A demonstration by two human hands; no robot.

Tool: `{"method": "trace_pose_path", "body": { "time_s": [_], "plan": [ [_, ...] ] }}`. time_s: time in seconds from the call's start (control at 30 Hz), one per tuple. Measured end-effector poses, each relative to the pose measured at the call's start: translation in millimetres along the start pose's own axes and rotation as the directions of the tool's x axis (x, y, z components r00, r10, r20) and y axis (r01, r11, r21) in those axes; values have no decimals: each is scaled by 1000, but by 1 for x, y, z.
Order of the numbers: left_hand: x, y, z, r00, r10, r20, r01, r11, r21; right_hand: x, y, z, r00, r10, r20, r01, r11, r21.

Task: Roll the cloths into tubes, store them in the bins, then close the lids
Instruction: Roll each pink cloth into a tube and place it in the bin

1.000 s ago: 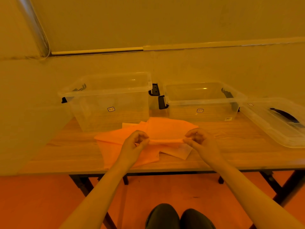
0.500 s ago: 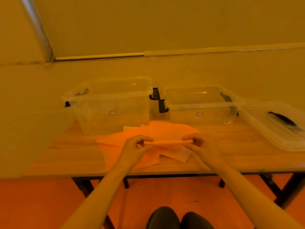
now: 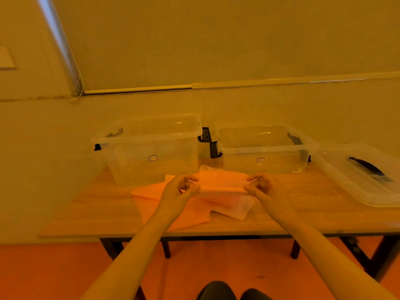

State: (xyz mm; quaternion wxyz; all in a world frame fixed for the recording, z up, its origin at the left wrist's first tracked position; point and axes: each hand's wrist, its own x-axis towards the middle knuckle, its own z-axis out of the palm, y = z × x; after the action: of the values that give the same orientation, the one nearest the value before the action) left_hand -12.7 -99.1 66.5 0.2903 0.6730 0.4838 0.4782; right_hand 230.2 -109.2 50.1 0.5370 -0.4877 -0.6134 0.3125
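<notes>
Compared with half a second back, the roll is fatter and the hands have pushed it a bit further from the body, fingers re-curled over the top for another turn.

Right now the left hand (image 3: 179, 189) pinches one end of the rolled edge and the right hand (image 3: 263, 187) pinches the other, thumbs under, fingers hooked over, so both are clamped on the same top cloth (image 3: 220, 180). Holding it by the two ends makes sense to me: it keeps the tube even so it doesn't cone out on one side. The unrolled part of that cloth lies flat just beyond the grip, toward the bins, which is why they roll away from themselves.

Under and on the near side of the grip sit the other cloths (image 3: 190, 215), spread in a loose overlapping pile on the wooden table (image 3: 303, 213). I can't tell exactly how many there are.

Just past the grip to the left is the taller clear bin (image 3: 151, 148), and past it to the right the lower clear bin (image 3: 264, 148). Both are open and look empty, parked close so a finished tube only has to go a short hop. Well off to the right of the right hand a lid (image 3: 359, 176) lies on the table, out of the way until the end. I only see one lid in shot.

My read: still early, first cloth mid-roll.
</notes>
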Motion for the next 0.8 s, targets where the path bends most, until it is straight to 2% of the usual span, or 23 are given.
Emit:
{"method": "trace_pose_path", "body": {
  "time_s": [0.17,0.43,0.8],
  "plan": [
    [-1,-2,1,998,0,57,-2,999,37,-2,0,0,997,12,70,-7,998,-63],
    [-7,-3,3,994,-85,64,82,995,50,-5,2,-2,992,93,80,-82,989,-127],
    [-6,-8,5,997,-65,47,62,996,69,-3,7,3,996,84,15,-81,989,-125]
  ]
}}
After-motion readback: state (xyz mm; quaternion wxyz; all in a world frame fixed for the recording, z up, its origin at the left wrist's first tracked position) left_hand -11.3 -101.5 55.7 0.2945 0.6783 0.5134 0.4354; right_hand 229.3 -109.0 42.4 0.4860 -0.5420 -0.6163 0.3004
